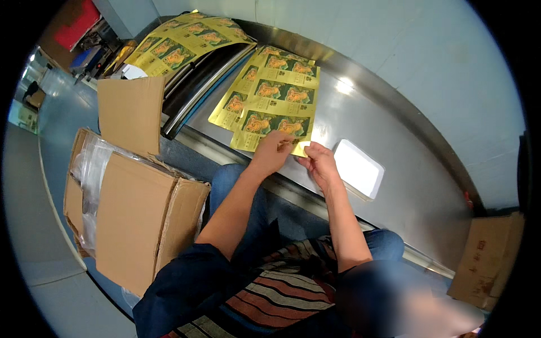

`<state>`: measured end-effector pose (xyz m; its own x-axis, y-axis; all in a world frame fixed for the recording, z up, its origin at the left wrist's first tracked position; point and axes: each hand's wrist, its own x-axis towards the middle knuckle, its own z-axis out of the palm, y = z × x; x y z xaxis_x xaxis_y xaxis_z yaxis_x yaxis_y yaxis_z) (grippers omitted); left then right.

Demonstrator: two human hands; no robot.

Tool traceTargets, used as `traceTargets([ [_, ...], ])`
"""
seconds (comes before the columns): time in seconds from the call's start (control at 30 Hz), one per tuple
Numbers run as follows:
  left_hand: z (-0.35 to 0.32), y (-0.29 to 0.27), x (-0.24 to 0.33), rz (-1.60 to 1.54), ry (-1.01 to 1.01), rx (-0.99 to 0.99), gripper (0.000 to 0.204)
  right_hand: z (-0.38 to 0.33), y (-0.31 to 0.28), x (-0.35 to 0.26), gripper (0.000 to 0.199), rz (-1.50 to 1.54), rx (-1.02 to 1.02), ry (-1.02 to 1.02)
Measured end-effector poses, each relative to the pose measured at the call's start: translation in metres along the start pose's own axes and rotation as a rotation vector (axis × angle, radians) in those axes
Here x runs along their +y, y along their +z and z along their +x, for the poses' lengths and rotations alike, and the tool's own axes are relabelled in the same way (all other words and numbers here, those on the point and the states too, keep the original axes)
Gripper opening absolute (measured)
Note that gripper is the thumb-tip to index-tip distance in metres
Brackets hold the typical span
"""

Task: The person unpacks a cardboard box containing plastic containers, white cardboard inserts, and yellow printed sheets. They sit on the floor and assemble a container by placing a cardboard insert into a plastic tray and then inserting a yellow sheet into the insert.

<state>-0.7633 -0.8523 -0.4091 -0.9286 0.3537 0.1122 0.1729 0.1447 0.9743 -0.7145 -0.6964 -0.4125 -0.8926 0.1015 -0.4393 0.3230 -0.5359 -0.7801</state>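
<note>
Gold printed sheets point(282, 96) with repeated dark green and orange pictures lie overlapping on the steel table. My right hand point(320, 162) pinches the near right corner of the top sheet between thumb and fingers. Just left of it, my left hand point(273, 150) is over the sheet's near edge with its fingers curled together. What those fingers hold, if anything, is too small to make out. Beside my right hand sits a shallow white tray point(360, 168).
Another gold sheet point(186, 42) drapes over a machine with metal rollers point(194, 96) at the far left. An opened cardboard box point(132, 214) with clear plastic inside stands at my left. A second carton point(484, 256) is at the right, and a raised metal rim point(360, 65) borders the table.
</note>
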Motion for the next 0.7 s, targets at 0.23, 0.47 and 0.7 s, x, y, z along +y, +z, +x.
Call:
traceTargets([
  [0.23,0.005,0.001,0.006,0.098,0.027,-0.038,0.019,-0.006,0.003,-0.011,0.025,-0.138,-0.064,-0.146],
  [0.47,0.008,-0.004,0.008,0.047,-0.059,-0.079,0.020,-0.009,0.004,-0.017,0.010,-0.176,-0.002,-0.108],
  [0.7,0.006,-0.006,0.010,0.022,-0.023,-0.094,0.018,-0.019,0.009,-0.017,0.017,-0.097,-0.046,-0.055],
])
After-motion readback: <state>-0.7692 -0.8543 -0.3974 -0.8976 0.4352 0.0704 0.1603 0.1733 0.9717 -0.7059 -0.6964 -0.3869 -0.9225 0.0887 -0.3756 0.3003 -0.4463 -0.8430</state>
